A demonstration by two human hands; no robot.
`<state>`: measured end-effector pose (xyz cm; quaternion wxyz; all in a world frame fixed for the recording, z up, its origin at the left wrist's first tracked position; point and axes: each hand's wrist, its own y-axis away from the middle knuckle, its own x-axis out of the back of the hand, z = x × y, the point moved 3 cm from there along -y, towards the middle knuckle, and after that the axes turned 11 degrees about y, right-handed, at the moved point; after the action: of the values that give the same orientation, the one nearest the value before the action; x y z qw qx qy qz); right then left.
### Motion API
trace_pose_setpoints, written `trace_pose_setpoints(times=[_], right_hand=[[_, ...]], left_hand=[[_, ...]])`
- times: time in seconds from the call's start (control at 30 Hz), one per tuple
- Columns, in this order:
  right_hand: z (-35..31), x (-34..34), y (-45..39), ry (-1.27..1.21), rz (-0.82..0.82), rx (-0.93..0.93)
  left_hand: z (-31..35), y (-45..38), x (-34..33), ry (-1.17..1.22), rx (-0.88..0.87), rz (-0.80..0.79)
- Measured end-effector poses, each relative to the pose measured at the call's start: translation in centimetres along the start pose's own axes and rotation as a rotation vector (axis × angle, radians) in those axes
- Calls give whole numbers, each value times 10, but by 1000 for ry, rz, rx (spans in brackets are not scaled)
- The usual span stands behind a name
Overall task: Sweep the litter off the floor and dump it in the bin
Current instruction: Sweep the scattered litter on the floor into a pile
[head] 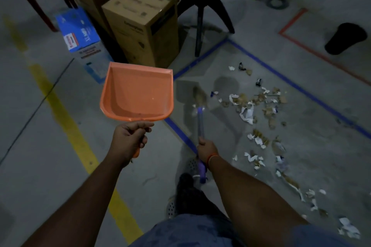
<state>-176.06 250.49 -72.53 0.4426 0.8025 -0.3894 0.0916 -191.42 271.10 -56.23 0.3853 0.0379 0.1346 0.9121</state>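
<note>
Gripping: left hand [130,138] on bare orange dustpan [138,94], right hand [206,149] on broom [200,118].

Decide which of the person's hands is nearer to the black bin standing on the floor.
The right hand. Gripping the broom, it lies below and left of the black bin. The left hand, gripping the orange dustpan, is farther left.

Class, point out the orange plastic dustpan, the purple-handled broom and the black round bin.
orange plastic dustpan [138,94]: head view, middle of the scoop.
purple-handled broom [200,122]: head view, its handle shaft.
black round bin [346,39]: head view, its side wall.
</note>
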Motion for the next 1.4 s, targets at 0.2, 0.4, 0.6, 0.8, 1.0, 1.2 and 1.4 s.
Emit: trace_pose_setpoints(times=[0.2,0.4,0.6,0.8,1.0,1.2,1.4], right_hand=[[-19,-17,-55,-105,-140,-136],[-1,43,-107,-144,-7,-283],[-2,107,-129,-404,223,-436],[2,111,-128,-490,463,-502],[-14,101,-137,-466,375,-369],[-47,81,-184,-416,174,-289],[-56,58,-245,-329,77,-338]], left_hand=[[33,-78,-13,-79,-13,-45],[55,-154,-58,-73,-39,-112],[72,-189,-115,-61,-44,-220],[72,-224,-147,-57,-28,-297],[72,-239,-174,-57,-4,-406],[79,-284,-175,-89,24,-488],[92,-322,-178,-126,42,-506]])
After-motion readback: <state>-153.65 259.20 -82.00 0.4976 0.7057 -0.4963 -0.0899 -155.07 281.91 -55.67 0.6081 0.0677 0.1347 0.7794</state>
